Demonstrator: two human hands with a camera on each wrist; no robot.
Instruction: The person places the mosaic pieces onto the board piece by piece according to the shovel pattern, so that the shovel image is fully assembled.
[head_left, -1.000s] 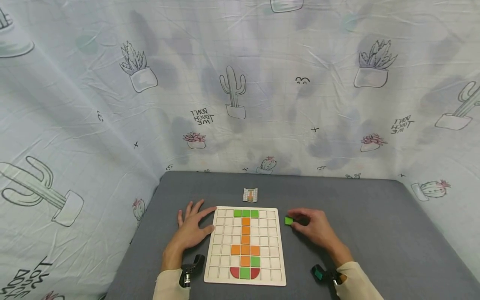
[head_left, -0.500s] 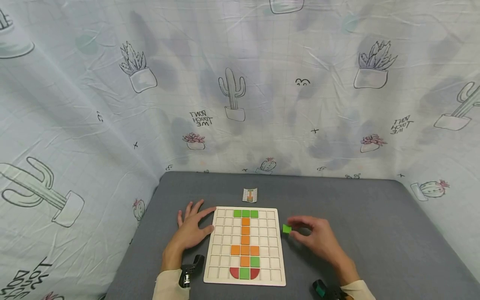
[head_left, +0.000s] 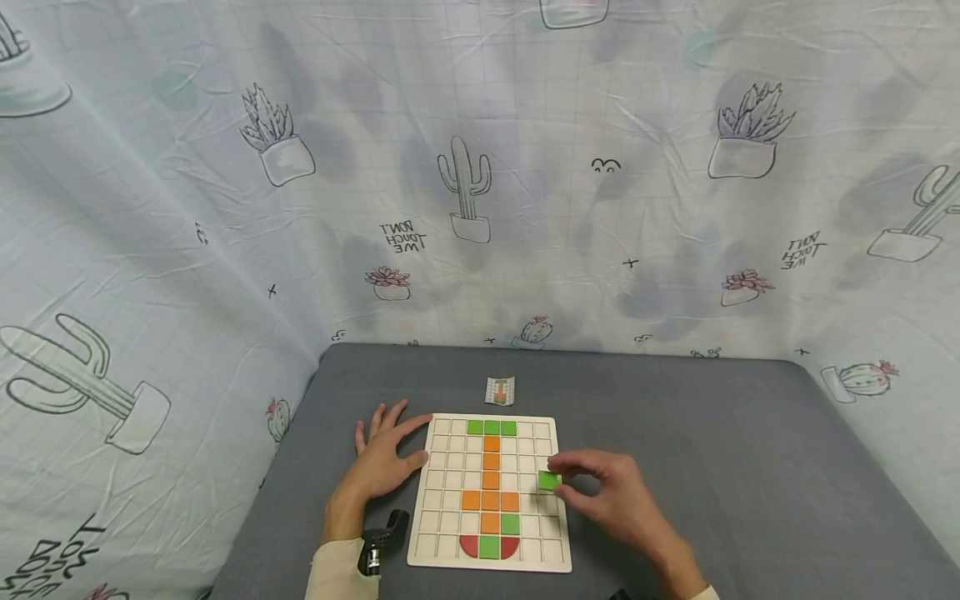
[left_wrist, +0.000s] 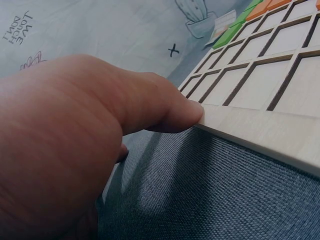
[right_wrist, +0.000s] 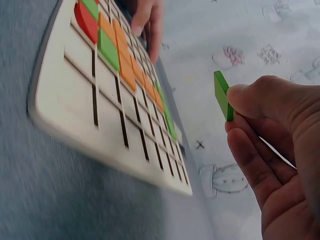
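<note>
A pale wooden grid board (head_left: 442, 562) lies on the table, with green and orange square tiles and two red rounded tiles set in its middle columns. My right hand (head_left: 611, 496) pinches a green square tile (head_left: 548, 481) between thumb and fingers, above the board's right side. In the right wrist view that green tile (right_wrist: 222, 95) is tilted, clear of the board. My left hand (head_left: 382, 458) is spread at the board's left edge, forefinger near the upper corner. In the left wrist view its thumb (left_wrist: 175, 110) touches the board's rim.
Behind the board lies a small pattern card (head_left: 500, 391) with a printed grid. The grey table (head_left: 712, 442) ends at a hanging cloth (head_left: 570, 208) printed with cacti at the back and sides.
My right hand has carried the green tile left and toward me, from beside the board to over its right columns. The left hand has stayed in place.
</note>
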